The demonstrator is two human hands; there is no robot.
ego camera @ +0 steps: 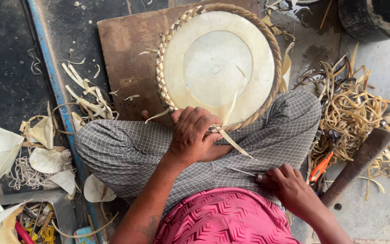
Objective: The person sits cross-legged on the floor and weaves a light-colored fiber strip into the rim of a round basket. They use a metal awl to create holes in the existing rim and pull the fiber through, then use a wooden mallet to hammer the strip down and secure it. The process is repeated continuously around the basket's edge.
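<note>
A round pale disc with a braided, woven rim [217,63] rests on a brown board [127,58] and against my knees. My left hand [192,133] grips its near edge, pinching a thin pale strip [231,140] that sticks out toward my lap. My right hand [290,185] lies on my checked grey skirt, closed on a small thin metal tool [249,173] whose point aims left. Both forearms reach in from below.
A tangle of yellow-brown cane strips [357,108] lies right, with orange-handled scissors [321,166] and a long dark heavy blade [362,158]. Pale leaf scraps [46,158] and string lie left beside a blue rail [55,90]. A dark pot [375,18] stands top right.
</note>
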